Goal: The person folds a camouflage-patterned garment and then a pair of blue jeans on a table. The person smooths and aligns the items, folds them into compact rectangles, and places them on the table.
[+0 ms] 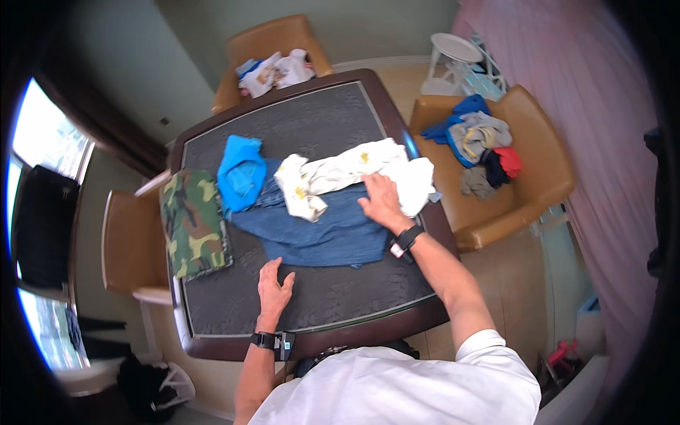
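Observation:
Blue denim jeans [329, 234] lie spread across the table before me. A crumpled white garment with yellow prints [340, 172] covers their far side and trails over the table's right edge. My right hand [381, 201] rests at the border of the white garment and the denim, thumb apart from the fingers; I cannot tell how firmly it touches the cloth. Just off the jeans' near edge, my left hand [274, 292] is spread and holds nothing. A bright blue garment [241, 172] sits bunched at the jeans' left end, beside a folded camouflage cloth [194, 223].
The dark-topped table [329, 114] has a raised brown rim. Tan chairs stand around it: the right chair [542, 164] bears a clothes pile [481, 138], the far chair [271, 34] another pile [276, 71]. A left chair [130, 241] and a white stool [457, 48] stand nearby.

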Motion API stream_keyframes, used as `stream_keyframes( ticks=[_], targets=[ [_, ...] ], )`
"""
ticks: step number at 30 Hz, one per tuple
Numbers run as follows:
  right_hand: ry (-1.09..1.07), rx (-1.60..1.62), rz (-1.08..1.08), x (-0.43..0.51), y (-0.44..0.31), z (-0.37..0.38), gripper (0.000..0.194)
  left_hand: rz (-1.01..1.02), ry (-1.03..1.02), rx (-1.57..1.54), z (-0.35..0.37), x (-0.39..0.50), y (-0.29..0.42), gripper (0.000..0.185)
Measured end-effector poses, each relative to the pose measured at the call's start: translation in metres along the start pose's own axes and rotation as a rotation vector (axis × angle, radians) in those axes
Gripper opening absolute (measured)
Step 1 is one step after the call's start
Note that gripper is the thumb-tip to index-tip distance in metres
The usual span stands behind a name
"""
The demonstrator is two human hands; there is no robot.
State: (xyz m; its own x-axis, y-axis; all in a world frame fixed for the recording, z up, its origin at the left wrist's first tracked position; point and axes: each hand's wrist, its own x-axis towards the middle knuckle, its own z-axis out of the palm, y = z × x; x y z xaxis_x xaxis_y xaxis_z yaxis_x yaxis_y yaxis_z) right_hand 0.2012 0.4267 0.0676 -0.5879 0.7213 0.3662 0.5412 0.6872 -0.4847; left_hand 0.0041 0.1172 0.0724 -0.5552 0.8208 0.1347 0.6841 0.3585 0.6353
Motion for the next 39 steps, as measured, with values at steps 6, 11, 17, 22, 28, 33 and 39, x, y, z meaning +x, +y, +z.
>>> stream_keyframes(
  ticks=[6, 11, 17, 22, 28, 33, 39],
  targets=[
    [0.151, 0.117, 0.106, -0.054, -0.020, 0.013, 0.032, 0.164, -0.206, 0.212, 0.040, 0.046, 0.034, 0.079],
    [-0.045, 0.178, 0.047, -0.085, -0.065, -0.005, 0.012, 0.228, -0.197, 0.256, 0.046, 0.057, 0.027, 0.064],
    [-0.083, 0.193, 0.078, -0.097, -0.069, 0.000, 0.015, 0.280, -0.029, 0.191, 0.057, 0.061, 0.011, 0.032],
    [-0.085, 0.157, 0.083, -0.092, -0.064, 0.002, 0.015, 0.243, 0.017, 0.109, 0.061, 0.067, 0.008, 0.021],
    [-0.422, 0.684, 0.156, -0.086, -0.053, -0.069, 0.024, 0.122, -0.274, -0.118, -0.002, 0.002, 0.020, 0.021],
    [-0.524, 0.724, 0.314, -0.130, -0.030, -0.065, 0.027, -0.151, -0.490, -0.300, -0.014, -0.070, 0.022, 0.022],
    [-0.321, 0.534, 0.361, -0.151, -0.056, -0.045, 0.029, -0.250, -0.460, -0.353, 0.000, -0.077, 0.017, 0.024]
  ],
)
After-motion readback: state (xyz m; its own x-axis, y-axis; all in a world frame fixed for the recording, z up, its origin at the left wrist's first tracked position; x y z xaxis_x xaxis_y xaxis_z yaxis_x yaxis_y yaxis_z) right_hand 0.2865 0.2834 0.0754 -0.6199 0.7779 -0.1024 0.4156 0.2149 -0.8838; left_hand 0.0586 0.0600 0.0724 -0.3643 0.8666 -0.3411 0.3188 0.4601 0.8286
